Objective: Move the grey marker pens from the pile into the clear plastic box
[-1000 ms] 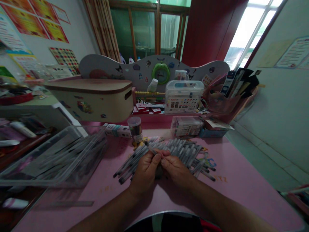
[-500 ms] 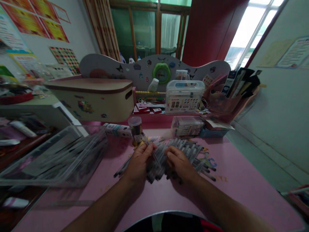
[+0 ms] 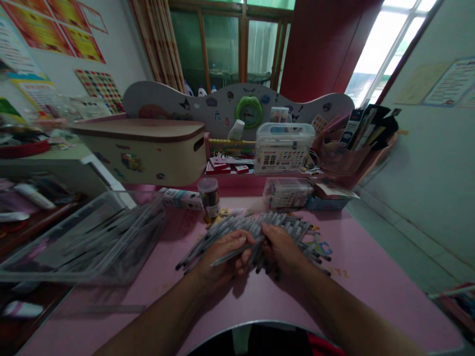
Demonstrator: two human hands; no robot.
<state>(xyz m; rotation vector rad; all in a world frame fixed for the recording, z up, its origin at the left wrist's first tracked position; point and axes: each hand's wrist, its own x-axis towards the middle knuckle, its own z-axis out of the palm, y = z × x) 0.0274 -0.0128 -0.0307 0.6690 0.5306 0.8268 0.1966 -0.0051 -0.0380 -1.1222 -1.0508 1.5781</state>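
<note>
A clear, grey-looking pen lies slantwise across my left hand, whose fingers are closed around it. At the pen's upper right end, my right hand pinches with thumb and fingers; the exact grip is blurred. Under and behind both hands, a heap of similar pens with dark ends spreads over the pink table. More pens of this sort are at the right of the heap, beside my right hand. My hands hide the heap's middle.
On the left stands a clear plastic bin with long thin pieces inside. Behind the heap are a clear jar, a long carton and a transparent box. A lidded cream storage box occupies the back left.
The pen in my left hand has swung from steep to a flatter slant. My left hand has turned palm upward, and the two hands have come closer together.
</note>
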